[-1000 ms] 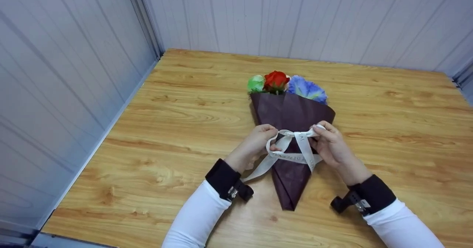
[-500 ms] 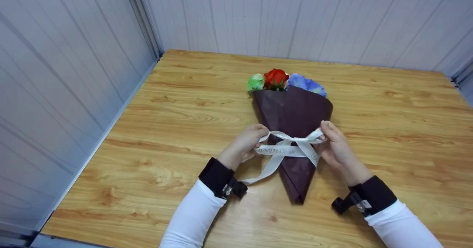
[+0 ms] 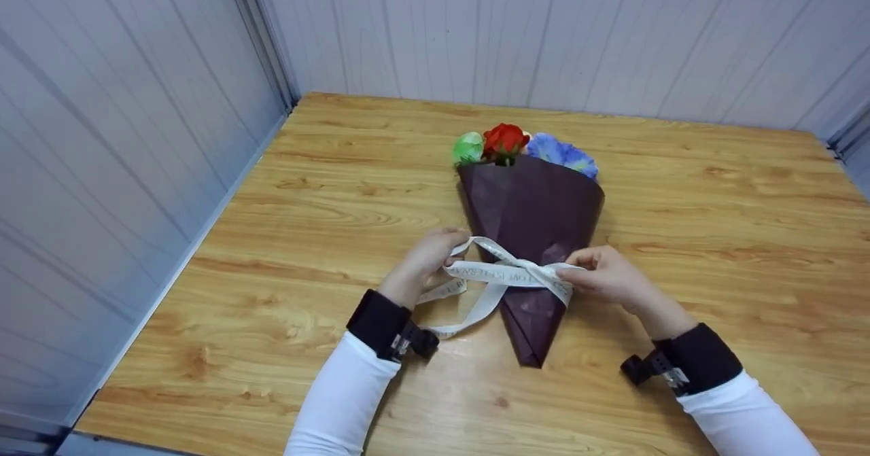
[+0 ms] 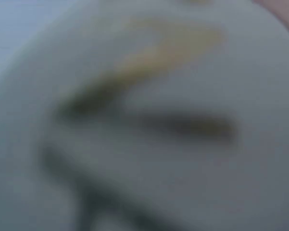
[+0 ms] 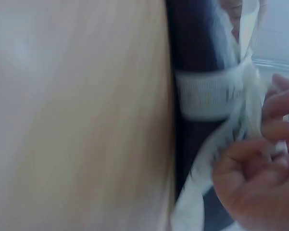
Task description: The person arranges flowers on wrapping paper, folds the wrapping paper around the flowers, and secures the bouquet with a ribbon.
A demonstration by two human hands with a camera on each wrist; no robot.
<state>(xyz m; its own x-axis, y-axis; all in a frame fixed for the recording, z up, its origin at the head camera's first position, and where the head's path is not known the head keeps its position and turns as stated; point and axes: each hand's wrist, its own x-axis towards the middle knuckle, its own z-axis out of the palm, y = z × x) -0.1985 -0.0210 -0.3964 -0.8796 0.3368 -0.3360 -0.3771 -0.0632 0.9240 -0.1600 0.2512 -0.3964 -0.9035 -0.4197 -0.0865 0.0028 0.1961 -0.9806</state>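
A bouquet in dark purple wrapping paper [image 3: 537, 211] lies on the table, its pointed end toward me. Round its narrow part runs a white printed ribbon [image 3: 482, 272], crossed at the front. My left hand [image 3: 425, 262] pinches the ribbon left of the paper, drawing out a loop; a loose tail hangs below it. At the paper's right side, my right hand [image 3: 612, 278] pinches the ribbon by the crossing with thumb and fingers. The right wrist view shows the ribbon [image 5: 209, 94] round the paper. In the left wrist view, a blurred pale printed surface, likely ribbon [image 4: 182, 168], fills most of the picture.
From the top of the wrap show a red flower [image 3: 505, 141], a green-white flower [image 3: 468, 148] and blue petals [image 3: 561, 153]. They rest on a wood-grain table [image 3: 306, 204]. Pale panelled walls [image 3: 442, 31] stand at the back and left.
My left hand has moved left, pulling its ribbon loop longer. My right hand has shifted slightly down and grips nearer the crossing. The bouquet's tip swung right, then back left.
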